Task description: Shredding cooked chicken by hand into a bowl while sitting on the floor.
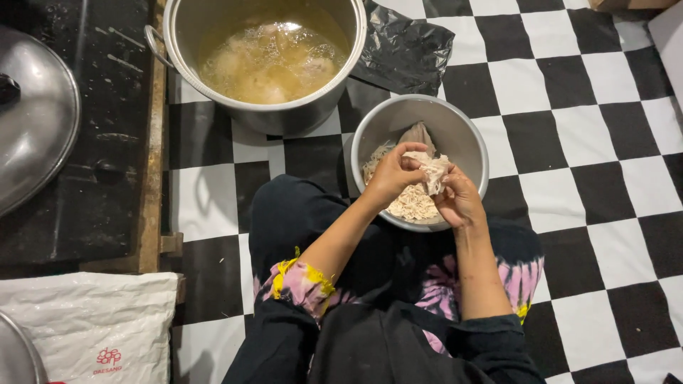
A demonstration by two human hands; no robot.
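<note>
Everything's set on a black-and-white checkered floor (pixel 583 142). A big steel pot (pixel 263 107) of broth is parked at the top, with a crumpled black plastic bag (pixel 405 50) just beside it. A white sack (pixel 92 323) is laid at the lower left.

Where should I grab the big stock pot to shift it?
Likely by the loop handle on the left rim of the stock pot, approaching from the left. It sticks out clear of the wall; broth fills the inside, and any opposite handle is hidden.
</note>
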